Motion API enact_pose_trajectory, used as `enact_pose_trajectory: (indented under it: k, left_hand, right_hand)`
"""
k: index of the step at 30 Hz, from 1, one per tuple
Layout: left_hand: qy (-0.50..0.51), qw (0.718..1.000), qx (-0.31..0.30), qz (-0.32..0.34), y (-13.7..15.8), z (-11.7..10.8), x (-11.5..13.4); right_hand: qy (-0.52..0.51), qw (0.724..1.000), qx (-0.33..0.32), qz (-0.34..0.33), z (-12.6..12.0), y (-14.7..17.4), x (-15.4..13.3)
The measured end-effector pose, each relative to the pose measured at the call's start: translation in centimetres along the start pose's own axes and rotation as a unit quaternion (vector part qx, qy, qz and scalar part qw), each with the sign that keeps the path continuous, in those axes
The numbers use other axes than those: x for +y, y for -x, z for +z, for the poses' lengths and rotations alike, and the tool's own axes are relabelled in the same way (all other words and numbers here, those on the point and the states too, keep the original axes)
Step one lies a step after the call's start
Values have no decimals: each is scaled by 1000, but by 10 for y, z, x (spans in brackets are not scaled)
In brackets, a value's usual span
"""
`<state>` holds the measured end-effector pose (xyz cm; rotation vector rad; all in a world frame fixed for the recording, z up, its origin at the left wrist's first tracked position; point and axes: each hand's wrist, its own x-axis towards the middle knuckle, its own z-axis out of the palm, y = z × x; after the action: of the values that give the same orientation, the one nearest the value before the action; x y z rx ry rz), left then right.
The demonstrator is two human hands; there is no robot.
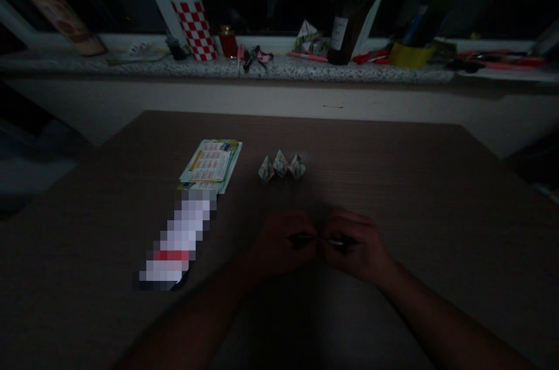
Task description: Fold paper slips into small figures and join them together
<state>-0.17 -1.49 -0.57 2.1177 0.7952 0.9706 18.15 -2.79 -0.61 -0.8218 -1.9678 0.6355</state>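
Lower centre, fingers of the left hand (283,245) and right hand (356,245) pinch a thin piece (335,242); centre-left, printed cards (208,161), text illegible.

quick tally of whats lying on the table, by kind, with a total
Folded paper pieces: 3
Pile of printed sheets: 1
Phone-like device, mostly pixelated: 1
Total: 5
Not counted: the thin piece pinched between the left hand and the right hand, too dark to identify.
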Motion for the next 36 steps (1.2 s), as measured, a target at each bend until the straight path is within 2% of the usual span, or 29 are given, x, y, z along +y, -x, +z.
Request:
enact_pose_trajectory:
  k: [8,14,22,28,34,36]
  left_hand:
    - [3,999,-41,-21,-1,-15,13]
    - [12,998,-16,-62,-1,-23,13]
    - [-10,996,-21,-91,-3,-18,4]
    - [-1,998,-6,-64,-4,-18,3]
    - [-26,998,-6,-55,-3,-15,8]
    - [-22,997,-4,-70,-4,-15,9]
  right_hand:
    - [-5,1000,-8,-6,-6,1,-6]
    - [-15,1000,9,23,-13,2,-3]
    - [-6,999,30,45,-11,1,4]
    - [-2,998,31,46,-7,-2,6]
    - [5,1000,17,9,-5,-1,5]
    - [4,1000,19,5,-6,0,3]
